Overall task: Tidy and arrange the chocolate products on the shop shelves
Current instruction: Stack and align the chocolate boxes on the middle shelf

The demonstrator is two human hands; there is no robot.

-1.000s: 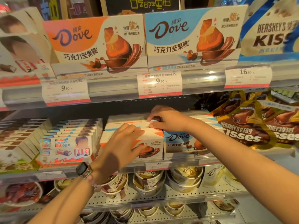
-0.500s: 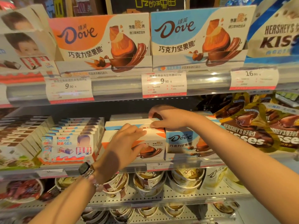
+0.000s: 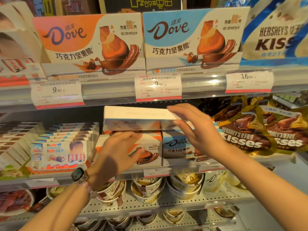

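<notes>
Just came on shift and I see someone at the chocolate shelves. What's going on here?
A person is tidying the Dove boxes on the middle shelf. Their right hand grips one end of a lifted Dove box, held above the front row. Their left hand reaches in beneath it, over the orange Dove box at the shelf front. The blue Dove box stands beside that one.

This is a shop, at the sweets aisle: tiered shelves [image 3: 103,95] carry price tags [image 3: 158,87] along their clear front rails, with Dove boxes [image 3: 191,40], Kinder packs [image 3: 58,152], Hershey's bags [image 3: 245,132] and Dove tubs [image 3: 148,189] faced out in rows.
</notes>
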